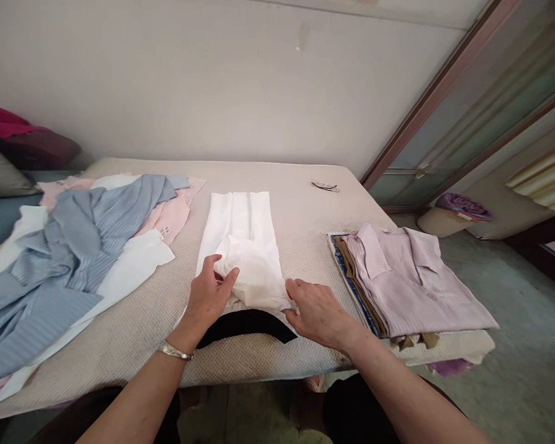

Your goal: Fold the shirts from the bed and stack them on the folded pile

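White garment (243, 246) on bed, left hand (208, 296) fingers pinching fold, right hand (317, 311) fingers flat on edge

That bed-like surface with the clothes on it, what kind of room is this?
Probably a bedroom at home. Both hands rest on a white garment on a mattress, a folded stack of shirts lies beside it, and cushions sit against the wall.

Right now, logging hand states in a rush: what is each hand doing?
Left hand: pinching a fold of the white garment.
Right hand: fingers curled on the garment's edge; grip cannot be told.
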`<action>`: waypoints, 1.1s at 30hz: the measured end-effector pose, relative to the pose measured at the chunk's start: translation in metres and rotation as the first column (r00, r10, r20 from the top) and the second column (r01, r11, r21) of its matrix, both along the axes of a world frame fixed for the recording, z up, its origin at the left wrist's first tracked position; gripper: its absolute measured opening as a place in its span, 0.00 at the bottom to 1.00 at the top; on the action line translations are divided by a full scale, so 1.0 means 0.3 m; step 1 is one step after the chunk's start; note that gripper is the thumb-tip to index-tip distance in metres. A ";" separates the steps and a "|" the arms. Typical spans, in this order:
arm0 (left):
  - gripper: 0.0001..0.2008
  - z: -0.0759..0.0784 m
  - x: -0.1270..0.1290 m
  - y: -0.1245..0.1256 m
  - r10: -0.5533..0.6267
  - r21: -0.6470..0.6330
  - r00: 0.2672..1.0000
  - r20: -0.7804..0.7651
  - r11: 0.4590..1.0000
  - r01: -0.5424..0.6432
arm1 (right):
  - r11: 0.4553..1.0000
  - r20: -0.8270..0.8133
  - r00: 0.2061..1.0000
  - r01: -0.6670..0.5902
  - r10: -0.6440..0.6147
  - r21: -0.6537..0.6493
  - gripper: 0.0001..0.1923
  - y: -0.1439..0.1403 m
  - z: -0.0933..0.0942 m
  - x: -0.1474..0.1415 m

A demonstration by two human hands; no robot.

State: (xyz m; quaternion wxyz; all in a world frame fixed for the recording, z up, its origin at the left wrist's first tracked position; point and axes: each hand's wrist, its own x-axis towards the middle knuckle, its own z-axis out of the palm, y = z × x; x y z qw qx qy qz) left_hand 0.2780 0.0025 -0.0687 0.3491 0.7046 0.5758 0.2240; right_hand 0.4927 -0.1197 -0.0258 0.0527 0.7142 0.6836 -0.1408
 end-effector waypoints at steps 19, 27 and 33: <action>0.13 -0.061 -0.017 0.031 -0.023 -0.048 0.998 -0.056 0.999 0.020 | 0.994 -0.038 0.996 -0.080 0.077 -0.079 0.07 -0.015 0.016 0.070; 0.14 -0.069 -0.016 0.035 0.027 0.024 0.992 -0.121 0.999 -0.025 | 0.965 -0.026 0.970 0.235 -0.240 -0.114 0.22 0.066 -0.038 0.108; 0.20 -0.030 0.021 -0.048 -0.129 0.538 0.931 -0.341 0.785 0.306 | 0.970 -0.078 0.993 0.074 -0.094 -0.231 0.19 0.064 -0.017 0.086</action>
